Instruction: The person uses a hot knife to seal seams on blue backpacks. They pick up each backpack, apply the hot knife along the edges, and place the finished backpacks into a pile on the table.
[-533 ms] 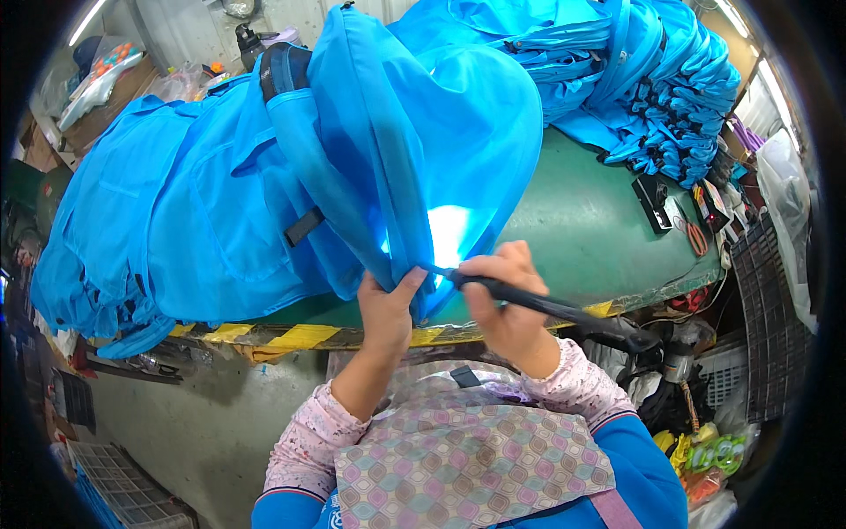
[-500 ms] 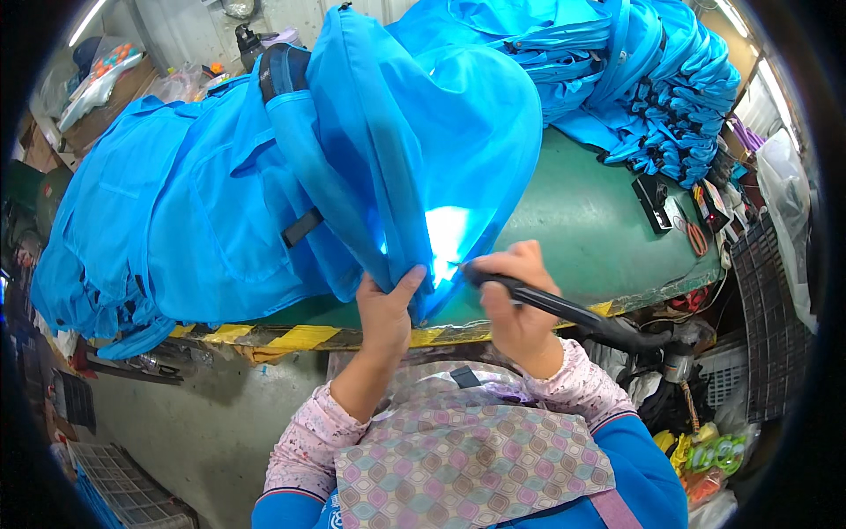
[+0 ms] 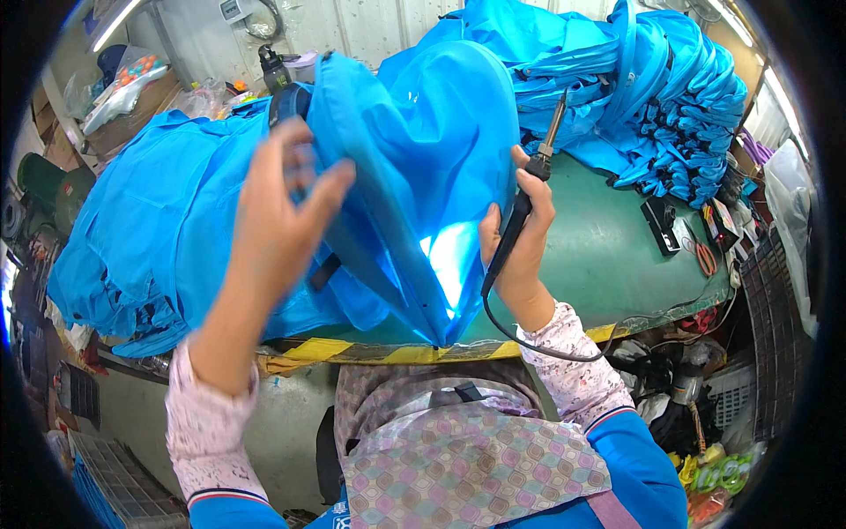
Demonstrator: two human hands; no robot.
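Note:
A bright blue fabric bag piece (image 3: 458, 115) stands up on the table, its long seamed edge running down to a corner at the table's front. Light glows white through its lower part. My left hand (image 3: 269, 220), slightly blurred, is raised in front of the bag's left side with thumb and fingers apart, holding nothing. My right hand (image 3: 524, 269) grips a soldering iron (image 3: 510, 231) by its black handle, metal tip pointing up and away from the cloth. The fingers are beside the bag's right edge; I cannot tell whether they touch it. The iron's cord loops below my wrist.
Stacked blue bags (image 3: 150, 220) spread over the table's left, and another bunched pile (image 3: 670, 106) lies at the back right. On the green tabletop (image 3: 599, 256) are a black box (image 3: 660, 225) and orange-handled scissors (image 3: 704, 257). Yellow-striped tape (image 3: 405, 353) marks the front edge.
My left hand has let go of the bag's lower corner and risen to the upper left. My right hand has lifted the iron, turning its tip from the cloth to upward.

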